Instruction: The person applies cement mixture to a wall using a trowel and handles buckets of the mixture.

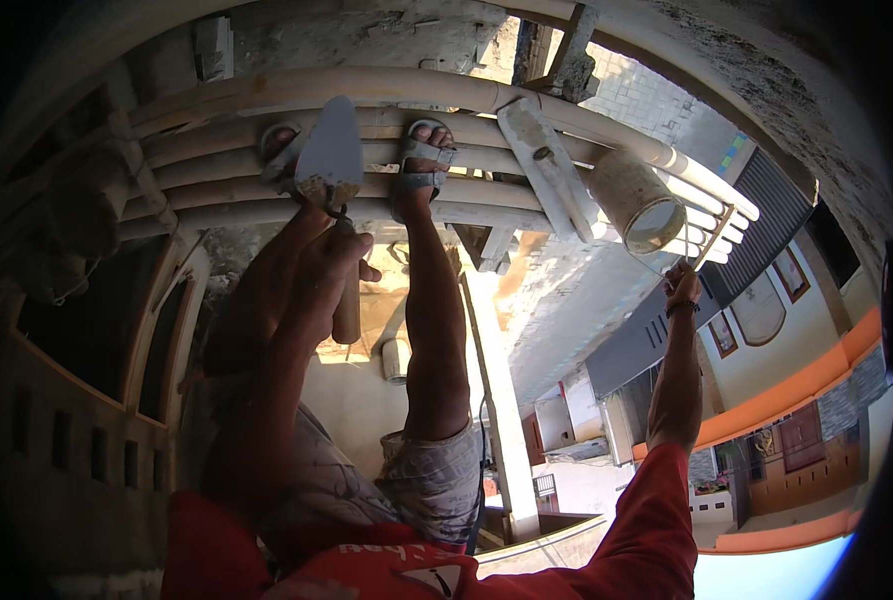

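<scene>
My left hand (336,262) is closed round the wooden handle of a pointed trowel (330,150). Its grey blade points away from me, with some mortar stuck near the base. On the right, my arm stretches out and my right hand (682,286) grips the thin wire handle of a mortar-stained bucket (626,195). The bucket is tilted on the right part of the bamboo poles, its round mouth toward my hand. A plastering float (544,160) with a knob-like grip lies across the poles, left of the bucket. How full the bucket is, I cannot tell.
My sandalled feet (426,155) stand on a platform of bamboo poles (506,205). Another bucket (88,200) sits in shadow at the far left. Far below, a small pail (395,360) stands on the ground. A rough wall (796,90) curves along the upper right.
</scene>
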The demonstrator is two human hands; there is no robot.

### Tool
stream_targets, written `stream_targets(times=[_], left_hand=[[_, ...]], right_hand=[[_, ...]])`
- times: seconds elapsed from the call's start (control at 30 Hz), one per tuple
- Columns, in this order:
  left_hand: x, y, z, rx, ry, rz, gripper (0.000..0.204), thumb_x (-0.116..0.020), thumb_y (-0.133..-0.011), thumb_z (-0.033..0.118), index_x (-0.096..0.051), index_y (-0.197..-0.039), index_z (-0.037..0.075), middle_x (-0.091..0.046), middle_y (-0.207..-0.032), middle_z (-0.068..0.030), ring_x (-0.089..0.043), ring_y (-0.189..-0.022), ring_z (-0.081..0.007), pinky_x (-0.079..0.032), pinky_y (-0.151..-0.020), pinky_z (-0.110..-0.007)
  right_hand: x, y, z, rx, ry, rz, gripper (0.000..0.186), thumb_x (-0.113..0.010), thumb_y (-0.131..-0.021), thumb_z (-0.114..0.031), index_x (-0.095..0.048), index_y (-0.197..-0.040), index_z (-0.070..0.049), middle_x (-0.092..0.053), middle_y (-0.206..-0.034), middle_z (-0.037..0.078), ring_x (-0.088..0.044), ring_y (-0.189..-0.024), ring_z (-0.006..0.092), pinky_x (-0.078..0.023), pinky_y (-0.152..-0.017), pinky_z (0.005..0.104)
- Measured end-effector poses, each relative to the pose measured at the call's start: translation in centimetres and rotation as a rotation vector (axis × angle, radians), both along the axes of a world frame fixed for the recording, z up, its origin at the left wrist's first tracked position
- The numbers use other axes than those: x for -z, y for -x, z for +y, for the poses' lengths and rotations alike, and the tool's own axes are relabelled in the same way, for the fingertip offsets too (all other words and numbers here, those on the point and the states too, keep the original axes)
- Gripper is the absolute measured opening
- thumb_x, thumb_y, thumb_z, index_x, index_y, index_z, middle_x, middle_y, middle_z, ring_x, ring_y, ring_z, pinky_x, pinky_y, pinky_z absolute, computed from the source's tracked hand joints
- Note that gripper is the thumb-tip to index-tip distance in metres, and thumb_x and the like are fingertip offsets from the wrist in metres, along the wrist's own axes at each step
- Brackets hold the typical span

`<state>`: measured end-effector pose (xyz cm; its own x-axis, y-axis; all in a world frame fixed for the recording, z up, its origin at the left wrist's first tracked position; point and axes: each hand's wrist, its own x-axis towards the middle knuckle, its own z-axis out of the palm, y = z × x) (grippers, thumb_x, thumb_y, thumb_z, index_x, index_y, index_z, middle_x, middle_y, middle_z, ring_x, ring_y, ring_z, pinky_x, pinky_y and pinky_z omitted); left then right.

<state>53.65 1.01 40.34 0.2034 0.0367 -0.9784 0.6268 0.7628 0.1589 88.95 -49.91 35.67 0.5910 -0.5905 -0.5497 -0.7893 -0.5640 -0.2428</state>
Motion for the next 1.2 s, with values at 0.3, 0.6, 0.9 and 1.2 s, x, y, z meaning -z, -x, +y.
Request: stream_targets(times=[0.3, 0.6, 0.9, 1.2], left_hand=[[-0.8, -1.2, 1.0, 0.039, -0.017, -0.071, 0.051, -0.061, -0.08, 0.026, -0.043, -0.123, 0.003, -0.051, -0.09, -0.0077, -0.056, -0.072, -0.017, -0.05, -0.07, -0.033], [0.3, -0.3, -0.7, -0.018, 0.0, 0.024, 0.045, -0.064, -0.078, 0.031, -0.05, -0.107, 0.001, -0.051, -0.089, -0.0074, -0.055, -0.072, -0.0162, -0.05, -0.072, -0.034], [-0.2, -1.2, -0.5, -0.002, -0.003, 0.034, 0.033, -0.064, -0.078, 0.032, -0.053, -0.091, 0.003, -0.051, -0.084, -0.006, -0.057, -0.074, -0.0175, -0.047, -0.072, -0.034], [0.0, -1.0, -1.7, -0.061, 0.039, 0.03, 0.031, -0.065, -0.078, 0.03, -0.055, -0.092, 0.004, -0.053, -0.083, -0.0035, -0.057, -0.071, -0.0145, -0.048, -0.07, -0.031]], right_hand=[[2.1, -0.5, -0.6, -0.045, 0.008, -0.013, 0.014, -0.061, -0.083, -0.024, -0.056, -0.078, -0.011, -0.053, -0.06, -0.001, -0.062, -0.065, 0.0163, -0.039, -0.056, 0.0316], [1.6, -1.6, -1.9, -0.123, -0.08, -0.014, 0.013, -0.057, -0.086, -0.019, -0.057, -0.082, -0.007, -0.056, -0.064, 0.002, -0.063, -0.069, 0.0175, -0.054, -0.065, 0.0384], [2.5, 0.4, -0.2, -0.119, -0.045, 0.008, 0.012, -0.055, -0.087, -0.017, -0.057, -0.086, -0.005, -0.058, -0.068, 0.005, -0.063, -0.072, 0.0178, -0.056, -0.065, 0.0403], [3.1, 0.4, -0.9, -0.18, -0.079, 0.066, 0.019, -0.057, -0.087, -0.021, -0.059, -0.093, -0.004, -0.062, -0.077, 0.007, -0.063, -0.077, 0.0193, -0.055, -0.065, 0.0385]])
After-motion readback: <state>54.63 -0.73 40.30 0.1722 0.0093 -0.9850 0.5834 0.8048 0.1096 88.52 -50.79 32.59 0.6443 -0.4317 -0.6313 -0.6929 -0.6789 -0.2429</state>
